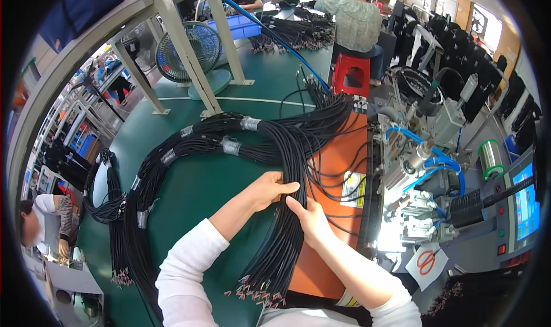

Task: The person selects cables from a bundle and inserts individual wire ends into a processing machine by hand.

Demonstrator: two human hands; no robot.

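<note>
Cables [284, 235], black and gathered into a thick bundle, run down the middle of the view, along the border between a green tabletop [195, 200] and an orange mat [336, 155]. The left hand [271, 190] grasps the bundle from its left side, thumb laid across the top; the right hand [310, 217] grips it just below from the right side, thumb against the strands, the fingers of both partly hidden. The bundle's lower end fans out near the person's body into small reddish and pale wire tips [258, 292]. Beyond the hands it meets a long curve of black cables [189, 140] sweeping left over the green surface, bound in places by clear wrappings [250, 124]. Loose strands stray over the orange mat, near a white-and-yellow label [353, 189]. At the right stands a metal machine [416, 166] with blue tubes [442, 166] and a lit screen [525, 203]. Farther off, a co-worker [357, 28] sits on a red stool [351, 74], and a fan [188, 51] stands on the table's far side.
</note>
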